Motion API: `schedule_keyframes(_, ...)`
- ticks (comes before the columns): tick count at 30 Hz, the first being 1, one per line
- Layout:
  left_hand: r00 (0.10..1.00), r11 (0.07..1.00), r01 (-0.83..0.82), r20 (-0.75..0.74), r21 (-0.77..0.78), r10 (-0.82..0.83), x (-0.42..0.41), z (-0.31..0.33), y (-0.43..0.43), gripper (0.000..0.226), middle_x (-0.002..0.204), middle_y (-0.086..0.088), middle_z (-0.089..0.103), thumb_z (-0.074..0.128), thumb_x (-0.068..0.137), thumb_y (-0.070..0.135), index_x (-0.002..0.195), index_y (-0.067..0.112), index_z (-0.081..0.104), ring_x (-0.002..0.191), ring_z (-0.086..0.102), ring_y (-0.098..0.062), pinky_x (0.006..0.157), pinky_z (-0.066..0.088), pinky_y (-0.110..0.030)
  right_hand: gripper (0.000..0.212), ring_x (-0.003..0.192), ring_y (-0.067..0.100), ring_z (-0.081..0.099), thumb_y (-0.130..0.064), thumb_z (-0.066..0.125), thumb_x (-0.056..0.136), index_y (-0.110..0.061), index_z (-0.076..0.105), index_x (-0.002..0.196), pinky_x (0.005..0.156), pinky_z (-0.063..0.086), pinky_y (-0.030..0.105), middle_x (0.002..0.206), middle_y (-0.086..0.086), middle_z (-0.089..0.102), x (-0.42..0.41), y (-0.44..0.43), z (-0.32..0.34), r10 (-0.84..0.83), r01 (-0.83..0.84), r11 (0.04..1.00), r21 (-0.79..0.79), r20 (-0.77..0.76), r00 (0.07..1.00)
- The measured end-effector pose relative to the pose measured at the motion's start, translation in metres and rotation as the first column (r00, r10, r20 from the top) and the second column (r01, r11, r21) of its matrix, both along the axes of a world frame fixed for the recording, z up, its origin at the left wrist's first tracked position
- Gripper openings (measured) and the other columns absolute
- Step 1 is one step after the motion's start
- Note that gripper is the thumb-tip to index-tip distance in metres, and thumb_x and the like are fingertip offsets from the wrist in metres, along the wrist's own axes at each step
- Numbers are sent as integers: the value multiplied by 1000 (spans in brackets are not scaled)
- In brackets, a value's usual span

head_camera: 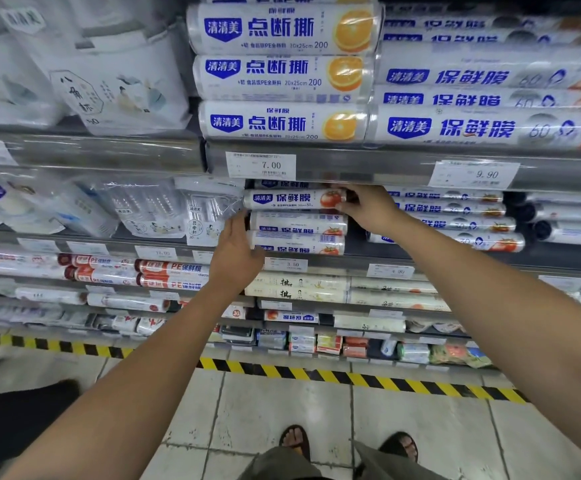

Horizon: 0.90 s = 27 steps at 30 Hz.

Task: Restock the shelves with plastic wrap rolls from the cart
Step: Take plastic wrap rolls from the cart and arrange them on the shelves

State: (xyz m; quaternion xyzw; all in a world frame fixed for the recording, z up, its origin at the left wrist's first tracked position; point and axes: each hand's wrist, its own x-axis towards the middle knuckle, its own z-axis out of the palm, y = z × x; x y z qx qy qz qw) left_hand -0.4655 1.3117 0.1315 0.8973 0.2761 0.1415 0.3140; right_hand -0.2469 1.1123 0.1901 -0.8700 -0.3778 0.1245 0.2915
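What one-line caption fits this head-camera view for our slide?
Both hands steady a plastic wrap roll atop a shelf stack: right hand at its end, left hand beside the stack.

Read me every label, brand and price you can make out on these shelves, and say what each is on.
"清清美 点断撕", "20x25cm 200": orange-picture rolls, top shelf.
"清清美 保鲜膜", "60": long rolls beside them.
"7.00": price tag.
"9.90": price tag.
"清清美 保鲜膜": tomato roll between the hands.
"3.50": tag below that stack.
"PE保鲜膜": red-ended rolls.
Lower tags and packets: too small or blurred.
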Motion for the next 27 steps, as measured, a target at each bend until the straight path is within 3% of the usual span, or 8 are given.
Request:
schedule_keyframes(4, 985, 998, -51, 160, -41, 57, -5, 2, 0, 80, 161, -3, 37, 61, 93, 6, 162, 20, 23, 142, 44, -26, 104, 51, -45, 46, 126, 24, 57, -18, 70, 93, -22, 60, 138, 105, 42, 28, 136, 4, 62, -14, -18, -7, 39, -47, 989, 137, 60, 997)
schedule_keyframes(7, 977, 999, -49, 208, -11, 50, -10, -1, -3, 74, 153, 1, 47, 57, 92, 5, 157, 24, 30, 131, 52, -23, 91, 56, -41, 47, 121, 19, 55, -16, 74, 90, -22, 63, 135, 110, 44, 37, 129, 2, 58, -24, -29, -22, 57, -65, 983, 172, 53, 997)
schedule_keyframes(10, 994, 998, -14, 110, 56, 8, -16, -7, -5, 73, 142, -3, 52, 57, 91, 9, 157, 26, 33, 120, 55, -25, 85, 59, -46, 47, 121, 17, 54, -22, 73, 92, -26, 61, 137, 110, 44, 38, 131, -2, 56, -32, -35, -31, 43, -50, 989, 140, 54, 998)
schedule_keyframes(14, 999, 993, 49, -3, 109, -49, -14, -7, -7, 82, 156, -9, 42, 57, 95, 11, 165, 23, 16, 127, 52, -27, 84, 58, -42, 47, 124, 21, 54, -26, 70, 94, -24, 59, 140, 108, 45, 42, 133, 1, 56, -40, -36, -38, 2, -8, 997, 73, 81, 997)
schedule_keyframes(19, 997, 992, 74, -35, 100, -71, -8, -4, -8, 87, 154, -12, 42, 57, 94, 13, 165, 25, 8, 119, 57, -30, 80, 61, -47, 53, 120, 24, 57, -24, 71, 93, -22, 54, 143, 106, 49, 41, 133, 6, 55, -46, -34, -42, -56, 50, 994, 93, 69, 996)
schedule_keyframes(24, 998, 995, 58, -37, 79, -55, -10, -6, -8, 88, 157, -11, 40, 58, 95, 16, 165, 25, 5, 126, 54, -31, 87, 60, -50, 57, 123, 25, 56, -25, 75, 90, -22, 53, 143, 108, 47, 42, 132, 7, 56, -47, -32, -45, -87, 85, 991, 100, 13, 996)
schedule_keyframes(27, 997, 997, 53, -51, 52, -50, -8, -4, -8, 88, 163, -10, 34, 58, 97, 18, 165, 28, 3, 122, 57, -30, 81, 61, -48, 54, 122, 26, 57, -23, 73, 91, -20, 54, 141, 107, 48, 44, 133, 7, 57, -48, -28, -46, -128, 126, 987, 99, 20, 992)
